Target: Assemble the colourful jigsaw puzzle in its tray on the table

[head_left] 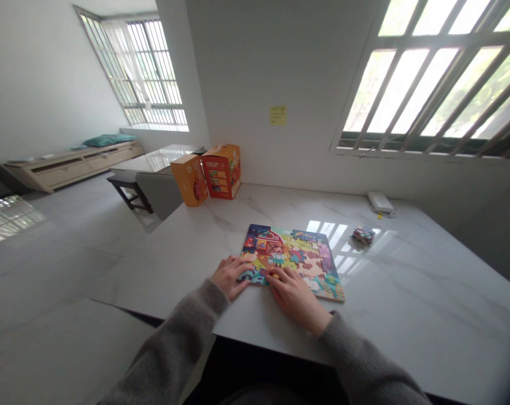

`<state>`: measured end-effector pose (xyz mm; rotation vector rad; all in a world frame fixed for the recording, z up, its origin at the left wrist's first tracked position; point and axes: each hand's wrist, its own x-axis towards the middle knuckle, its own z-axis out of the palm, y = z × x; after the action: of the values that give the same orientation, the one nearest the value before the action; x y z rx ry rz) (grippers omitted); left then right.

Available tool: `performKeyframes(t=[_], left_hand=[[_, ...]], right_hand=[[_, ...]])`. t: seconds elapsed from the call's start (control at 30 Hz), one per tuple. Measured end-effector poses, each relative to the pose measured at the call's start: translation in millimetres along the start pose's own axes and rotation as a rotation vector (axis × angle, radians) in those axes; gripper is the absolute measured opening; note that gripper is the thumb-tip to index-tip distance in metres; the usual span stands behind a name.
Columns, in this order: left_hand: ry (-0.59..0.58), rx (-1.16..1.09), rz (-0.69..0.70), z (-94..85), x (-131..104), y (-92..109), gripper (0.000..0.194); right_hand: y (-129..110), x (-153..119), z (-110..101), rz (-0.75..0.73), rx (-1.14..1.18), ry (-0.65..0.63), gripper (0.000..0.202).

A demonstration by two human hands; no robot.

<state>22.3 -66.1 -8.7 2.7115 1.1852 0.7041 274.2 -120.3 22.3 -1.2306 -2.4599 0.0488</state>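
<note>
A colourful jigsaw puzzle (pixel 309 253) with a red barn and farm animals lies flat on the white marbled table. My left hand (pixel 233 275) rests at its lower left corner, fingers spread over the edge and holding nothing. On the puzzle's lower edge, my right hand (pixel 295 295) has its fingertips bent down close together on the pieces. Whether a piece is under those fingertips is hidden. Right of the puzzle sits a small stack of loose puzzle pieces (pixel 363 235).
Two orange boxes, one (pixel 190 181) in front of a redder one (pixel 222 173), stand at the table's back left. A white device with a cable (pixel 380 203) lies at the back right. The table's edge (pixel 276 350) runs near my body.
</note>
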Motion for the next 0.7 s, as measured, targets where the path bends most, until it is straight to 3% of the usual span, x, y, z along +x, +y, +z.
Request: performKeyframes(t=[0.3, 0.5, 0.7], left_hand=[[-0.1, -0.101, 0.079, -13.7, 4, -27, 0.025], [-0.115, -0.108, 0.17, -14.0, 7, -29, 0.024], [-0.087, -0.118, 0.151, -12.8, 4, -28, 0.03]], right_hand=[[-12, 1, -1, 0.007, -0.111, -0.052, 0.042], [-13, 2, -2, 0.011, -0.12, -0.068, 0.041], [-12, 1, -1, 0.005, -0.127, -0.063, 0.041]])
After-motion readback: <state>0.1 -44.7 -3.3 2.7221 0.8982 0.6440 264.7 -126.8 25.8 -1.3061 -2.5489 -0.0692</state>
